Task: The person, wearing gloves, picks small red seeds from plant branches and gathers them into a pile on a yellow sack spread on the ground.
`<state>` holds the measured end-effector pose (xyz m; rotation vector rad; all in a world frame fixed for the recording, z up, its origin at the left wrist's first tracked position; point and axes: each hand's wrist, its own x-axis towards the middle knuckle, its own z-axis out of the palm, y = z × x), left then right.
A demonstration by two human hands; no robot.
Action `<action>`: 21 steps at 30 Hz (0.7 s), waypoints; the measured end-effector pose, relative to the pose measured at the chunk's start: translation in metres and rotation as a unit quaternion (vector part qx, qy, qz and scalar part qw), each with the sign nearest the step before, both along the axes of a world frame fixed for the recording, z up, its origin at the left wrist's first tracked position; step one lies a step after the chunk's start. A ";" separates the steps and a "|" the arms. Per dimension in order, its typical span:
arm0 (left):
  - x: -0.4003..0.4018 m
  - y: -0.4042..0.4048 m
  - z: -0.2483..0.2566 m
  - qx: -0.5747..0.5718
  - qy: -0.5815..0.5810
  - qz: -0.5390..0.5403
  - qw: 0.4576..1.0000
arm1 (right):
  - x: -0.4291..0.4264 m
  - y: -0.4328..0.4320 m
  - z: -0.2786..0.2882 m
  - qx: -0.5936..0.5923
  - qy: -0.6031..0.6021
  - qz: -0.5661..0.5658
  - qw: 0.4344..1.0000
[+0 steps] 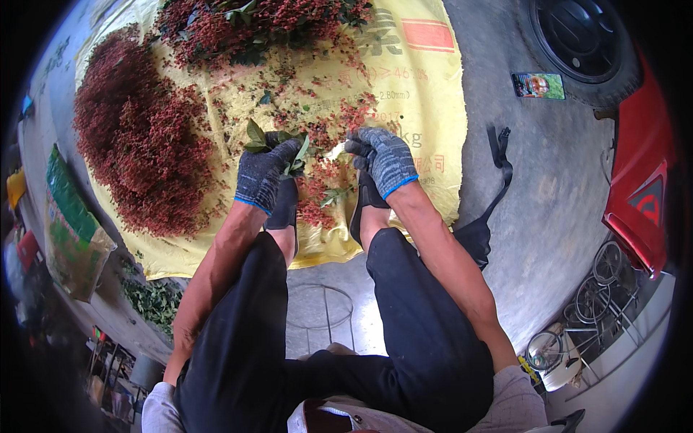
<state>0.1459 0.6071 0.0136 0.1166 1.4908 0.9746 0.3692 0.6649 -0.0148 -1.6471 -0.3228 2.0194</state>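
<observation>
My left hand (265,170), in a grey knit glove with a blue cuff, grips a small bunch of green leaves (256,134) between thumb and fingers. My right hand (383,157), gloved alike, hovers to the right with its fingers curled together; whether anything small is between the fingertips cannot be made out. Beneath both lies a yellow woven plastic sheet (438,108) bearing print. Loose red berry clusters (316,203), which look like Sichuan pepper, are scattered between my feet. A large heap of red berries (141,140) rises at left. Leafy berry sprigs (260,32) are piled at the far edge.
Dark shoes (368,197) rest on the sheet's near part. To the right are a black strap (501,162), a lit phone (537,86) against a wheel (576,43), and a red vehicle panel (639,178). A green sack (76,222) and cut leaves (151,303) lie left.
</observation>
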 end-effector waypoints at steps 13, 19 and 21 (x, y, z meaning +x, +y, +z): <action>0.010 -0.003 0.010 0.015 0.039 -0.032 0.999 | -0.014 -0.012 0.017 0.284 -0.072 0.325 0.899; -0.020 -0.021 0.010 0.060 0.051 -0.034 0.996 | -0.012 -0.021 -0.007 0.158 -0.123 0.229 0.953; -0.036 -0.034 0.004 0.061 0.090 -0.040 0.993 | -0.005 -0.024 -0.018 0.284 -0.113 0.266 0.914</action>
